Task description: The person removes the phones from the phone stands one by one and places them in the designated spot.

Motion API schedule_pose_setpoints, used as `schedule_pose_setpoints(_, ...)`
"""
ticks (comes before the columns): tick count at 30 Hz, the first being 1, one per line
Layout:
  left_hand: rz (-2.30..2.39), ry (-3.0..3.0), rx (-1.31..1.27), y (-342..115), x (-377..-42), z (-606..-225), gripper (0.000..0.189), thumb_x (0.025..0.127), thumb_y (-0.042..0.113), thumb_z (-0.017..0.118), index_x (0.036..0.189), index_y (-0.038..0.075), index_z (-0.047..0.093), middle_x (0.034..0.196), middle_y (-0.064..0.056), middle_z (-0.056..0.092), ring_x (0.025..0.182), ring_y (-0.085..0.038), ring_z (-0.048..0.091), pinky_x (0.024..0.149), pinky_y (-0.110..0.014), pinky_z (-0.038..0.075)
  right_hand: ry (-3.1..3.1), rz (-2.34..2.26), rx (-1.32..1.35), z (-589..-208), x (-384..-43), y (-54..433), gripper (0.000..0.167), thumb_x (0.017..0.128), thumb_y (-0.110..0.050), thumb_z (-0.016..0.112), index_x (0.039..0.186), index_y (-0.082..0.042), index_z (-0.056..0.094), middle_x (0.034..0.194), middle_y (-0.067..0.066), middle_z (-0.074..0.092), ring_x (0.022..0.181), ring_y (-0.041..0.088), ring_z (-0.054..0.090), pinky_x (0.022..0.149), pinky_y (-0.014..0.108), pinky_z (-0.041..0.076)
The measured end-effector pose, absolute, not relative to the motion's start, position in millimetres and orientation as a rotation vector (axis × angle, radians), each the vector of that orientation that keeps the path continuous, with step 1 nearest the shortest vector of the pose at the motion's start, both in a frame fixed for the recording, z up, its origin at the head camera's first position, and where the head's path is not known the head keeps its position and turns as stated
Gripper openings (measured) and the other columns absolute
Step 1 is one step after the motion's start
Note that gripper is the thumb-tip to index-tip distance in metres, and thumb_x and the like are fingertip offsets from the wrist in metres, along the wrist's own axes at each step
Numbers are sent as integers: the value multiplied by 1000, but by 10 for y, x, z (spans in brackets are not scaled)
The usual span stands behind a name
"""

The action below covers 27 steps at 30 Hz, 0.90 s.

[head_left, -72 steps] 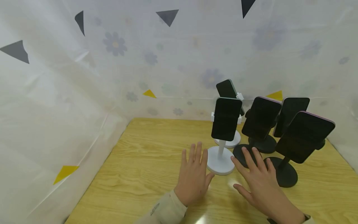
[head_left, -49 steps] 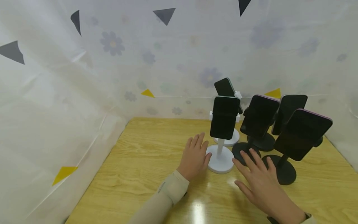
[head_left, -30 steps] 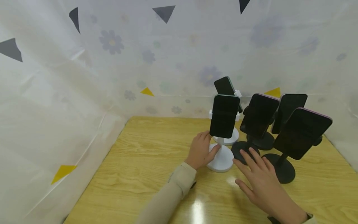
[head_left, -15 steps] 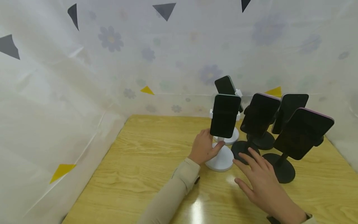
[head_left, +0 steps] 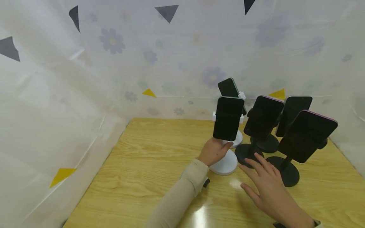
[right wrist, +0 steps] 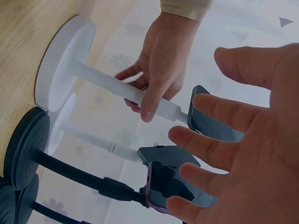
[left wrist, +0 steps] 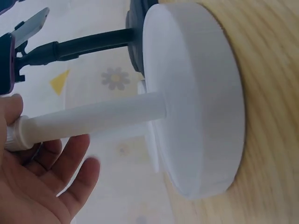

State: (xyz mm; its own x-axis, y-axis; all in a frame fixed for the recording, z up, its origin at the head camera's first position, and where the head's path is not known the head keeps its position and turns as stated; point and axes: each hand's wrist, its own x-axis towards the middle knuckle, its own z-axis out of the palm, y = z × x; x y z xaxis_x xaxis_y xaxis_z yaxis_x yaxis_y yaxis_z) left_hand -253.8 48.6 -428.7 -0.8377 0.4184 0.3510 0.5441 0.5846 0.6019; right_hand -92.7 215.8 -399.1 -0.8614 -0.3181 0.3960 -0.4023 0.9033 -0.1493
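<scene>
Although a phone (head_left: pixel 229 118) masks most of them in the head view, the fingers (right wrist: pixel 131 71) of the left hand (head_left: pixel 214 152) show in the right wrist view: clamped round the post (right wrist: pixel 100 84) of the front white stand (head_left: pixel 223 164), thumb laid across it. Left wrist view adds the collar (left wrist: pixel 17 134) at the grip, and the stand's round base, resting flat on the table (head_left: pixel 148 158); in the head view the hand and phone cover part of this.

Right hand (head_left: pixel 268 186): fingers spread apart. Head view gives the back of the hand, right wrist view its palm side. From above, the fingertips overlap the front black stand (head_left: pixel 247 155); contact cannot be told.

Outward: a rear white stand (head_left: pixel 238 139) is just behind the gripped one, its phone tilted. To the right of both, head view gives three black stands, each bearing a phone; two of these have purplish edges. Left wrist view catches a dark stem beyond the white base.

Farther back, a pale sheet (head_left: pixel 182 63) with flowers and triangles; the yellow triangles low on it show best in the head view.
</scene>
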Motion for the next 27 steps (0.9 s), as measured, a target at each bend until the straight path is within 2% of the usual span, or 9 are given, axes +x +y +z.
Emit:
schedule_pose_setpoints(4, -922, -2700, -809, 531, -2526, -4345, 45, 104, 38, 50, 140, 11, 49, 120, -5, 72, 92, -12, 72, 81, -22, 57, -2693, 352, 535, -4003, -924, 2158, 58, 78, -30, 83, 131, -22, 63, 139, 12, 57, 141, 40, 33, 95, 70, 35)
schedule_pose_setpoints(7, -940, -2707, -787, 561, -2520, -4366, 44, 104, 38, 48, 139, 11, 50, 118, -4, 72, 93, -11, 71, 81, -22, 57, -2678, 359, 547, -4011, -923, 2158, 59, 77, -29, 83, 132, -22, 62, 139, 11, 58, 139, 40, 35, 95, 69, 36)
schedule_pose_setpoints(12, -999, -2697, -758, 628, -2511, -4389, 43, 105, 36, 47, 141, 14, 44, 125, -4, 68, 105, -11, 69, 89, -22, 56, -2613, 378, 586, -4008, -915, 2157, 57, 76, -26, 83, 129, -19, 64, 133, 6, 62, 136, 36, 41, 94, 64, 40)
schedule_pose_setpoints(17, -991, -2688, -701, 678, -2497, -4416, 48, 104, 37, 48, 145, 14, 38, 128, -5, 66, 110, -12, 68, 92, -24, 56, -2544, 430, 630, -3980, -915, 2153, 54, 75, -22, 84, 125, -17, 66, 125, 3, 68, 131, 32, 48, 93, 60, 44)
schedule_pose_setpoints(21, -1091, -2644, -673, 694, -2489, -4372, 48, 102, 33, 54, 144, 15, 42, 130, -5, 65, 114, -14, 67, 95, -27, 55, -2530, 433, 636, -3967, -906, 2161, 54, 74, -20, 85, 125, -17, 67, 123, 2, 70, 128, 31, 51, 92, 59, 45)
schedule_pose_setpoints(24, -1362, -2602, -635, 723, -2491, -4322, 47, 99, 31, 60, 140, 14, 47, 135, -6, 63, 122, -15, 63, 101, -30, 52, -2543, 427, 621, -3961, -900, 2170, 53, 74, -21, 84, 124, -18, 67, 121, 1, 70, 127, 31, 52, 92, 58, 46)
schedule_pose_setpoints(27, -1680, -2547, -611, 756, -2502, -4299, 44, 99, 29, 59, 139, 13, 50, 139, -7, 60, 128, -16, 58, 105, -32, 49, -2580, 432, 603, -3955, -892, 2169, 51, 76, -21, 84, 124, -19, 67, 122, 1, 70, 124, 31, 56, 92, 57, 48)
